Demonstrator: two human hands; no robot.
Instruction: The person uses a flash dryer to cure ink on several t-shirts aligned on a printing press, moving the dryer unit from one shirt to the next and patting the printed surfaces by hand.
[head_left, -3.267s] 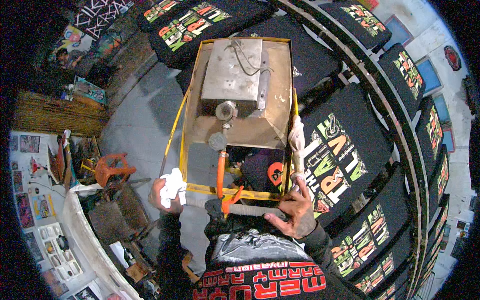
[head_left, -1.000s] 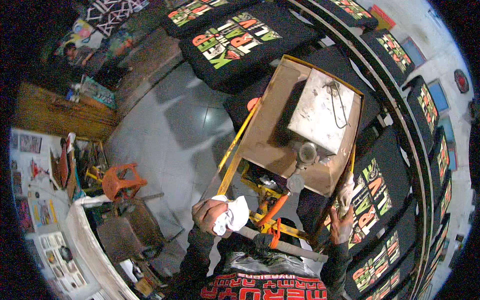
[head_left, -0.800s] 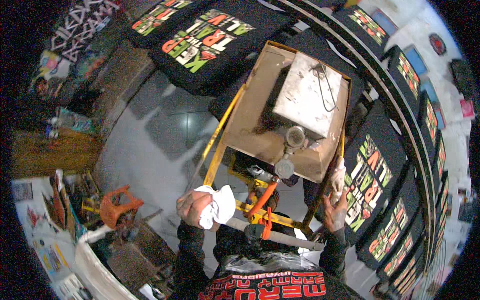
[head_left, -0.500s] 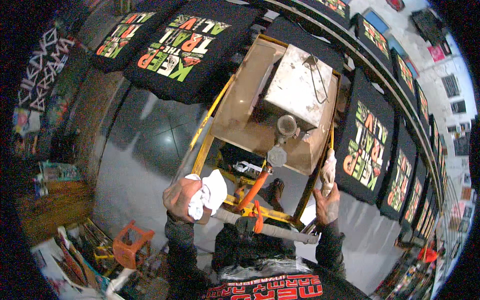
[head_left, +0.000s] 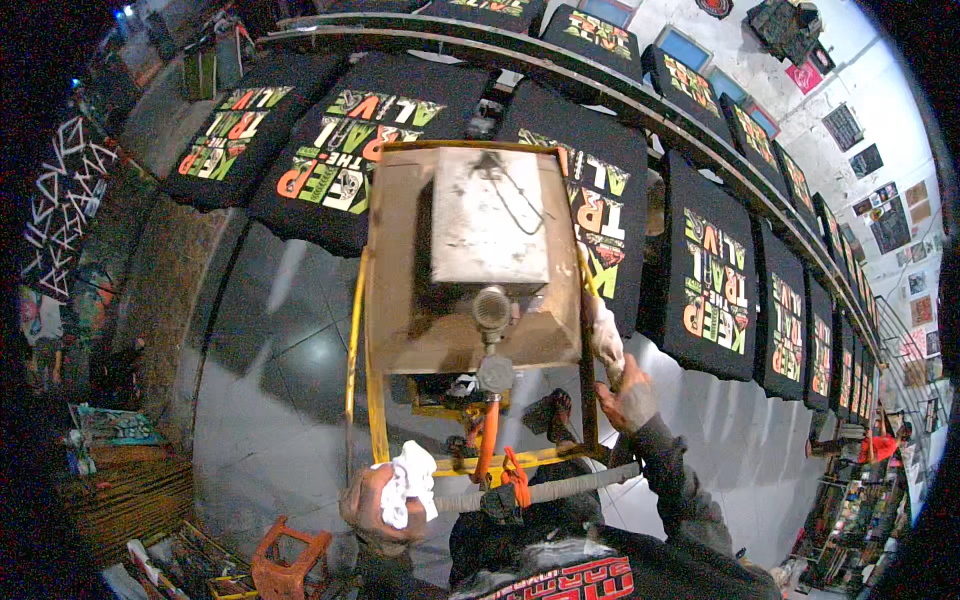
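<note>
A yellow metal frame (head_left: 356, 345) carries a brownish open tray (head_left: 400, 300) with a dirty metal box (head_left: 485, 225) in it. A round grey fitting (head_left: 494, 374) leads to an orange hose (head_left: 489, 430). My left hand (head_left: 385, 505), closed on a crumpled white cloth (head_left: 408, 475), sits by the left end of a grey-wrapped bar (head_left: 560, 492). My right hand (head_left: 628, 398) is closed on a rod wrapped in pale cloth (head_left: 605, 335) along the frame's right side. A bare foot (head_left: 560, 415) shows below the frame.
Black printed shirts on boards (head_left: 710, 270) line a curved rail (head_left: 690, 110) ahead and to the right, close to the frame. An orange plastic stool (head_left: 285, 560) stands lower left, by a wooden surface (head_left: 120, 510). Someone in red (head_left: 878, 448) is at the far right. Grey tiled floor (head_left: 285, 340) lies left of me.
My view and the frame have turned, so the tray now points straight up the picture toward the shirts. More of the row shows at right. Both hands keep their holds.
</note>
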